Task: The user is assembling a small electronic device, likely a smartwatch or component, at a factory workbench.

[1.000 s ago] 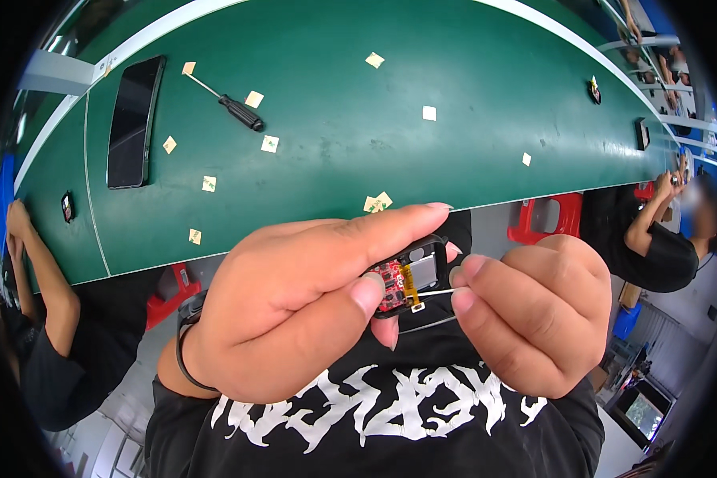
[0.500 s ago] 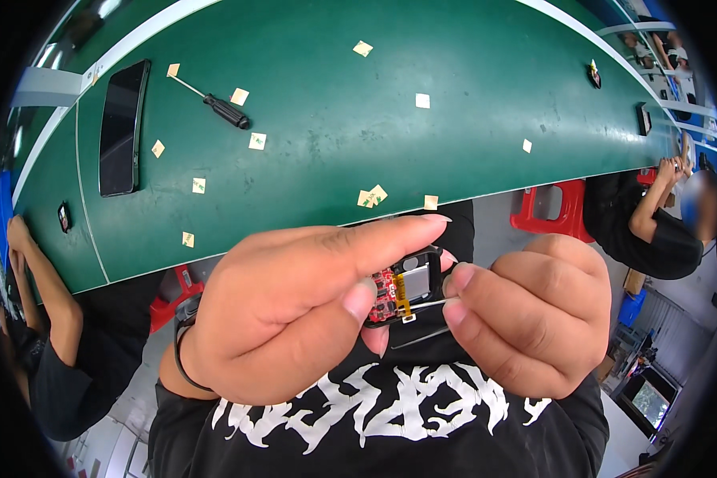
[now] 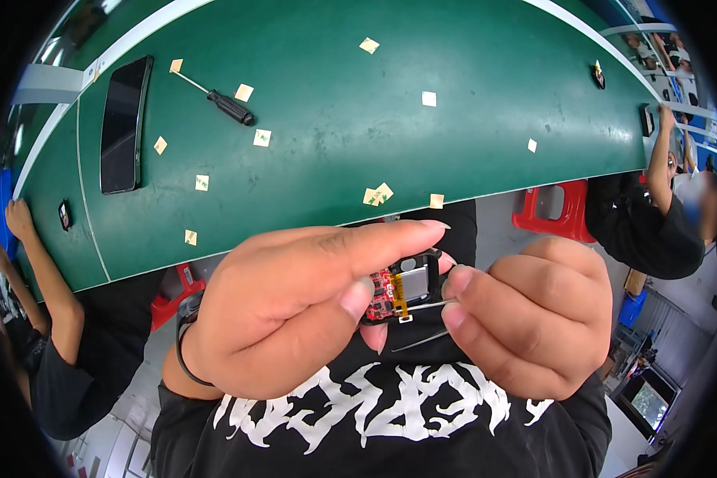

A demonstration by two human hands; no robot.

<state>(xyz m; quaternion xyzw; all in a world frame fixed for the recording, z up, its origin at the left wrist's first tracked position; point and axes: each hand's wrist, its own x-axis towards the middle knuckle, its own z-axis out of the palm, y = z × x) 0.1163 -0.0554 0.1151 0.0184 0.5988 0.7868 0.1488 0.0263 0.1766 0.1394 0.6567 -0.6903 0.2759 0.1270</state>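
Observation:
In front of my chest, my left hand (image 3: 283, 311) is closed on a small black device housing (image 3: 433, 272), thumb on the near side and index finger along its top edge. Inside the housing show a red circuit board (image 3: 380, 296), a silver rectangular part (image 3: 416, 280) and an orange flex ribbon (image 3: 399, 296) with a white-edged end (image 3: 406, 319) hanging at the lower rim. Pinched between thumb and index finger, my right hand (image 3: 534, 319) holds thin metal tweezers (image 3: 429, 305). One prong reaches the ribbon; the other sits lower, apart from the housing.
On the green table (image 3: 319, 103) lie a smartphone (image 3: 126, 123), a black-handled screwdriver (image 3: 231, 107) and several small adhesive squares (image 3: 261, 138). Small black devices sit at the left (image 3: 64, 215) and far right (image 3: 597, 76). Co-workers sit at both sides, near red stools (image 3: 554, 213).
My hands and the housing stay nearly in place; the ribbon end has shifted slightly left. The right co-worker's arm has reached forward to the table edge. The view has shifted a little.

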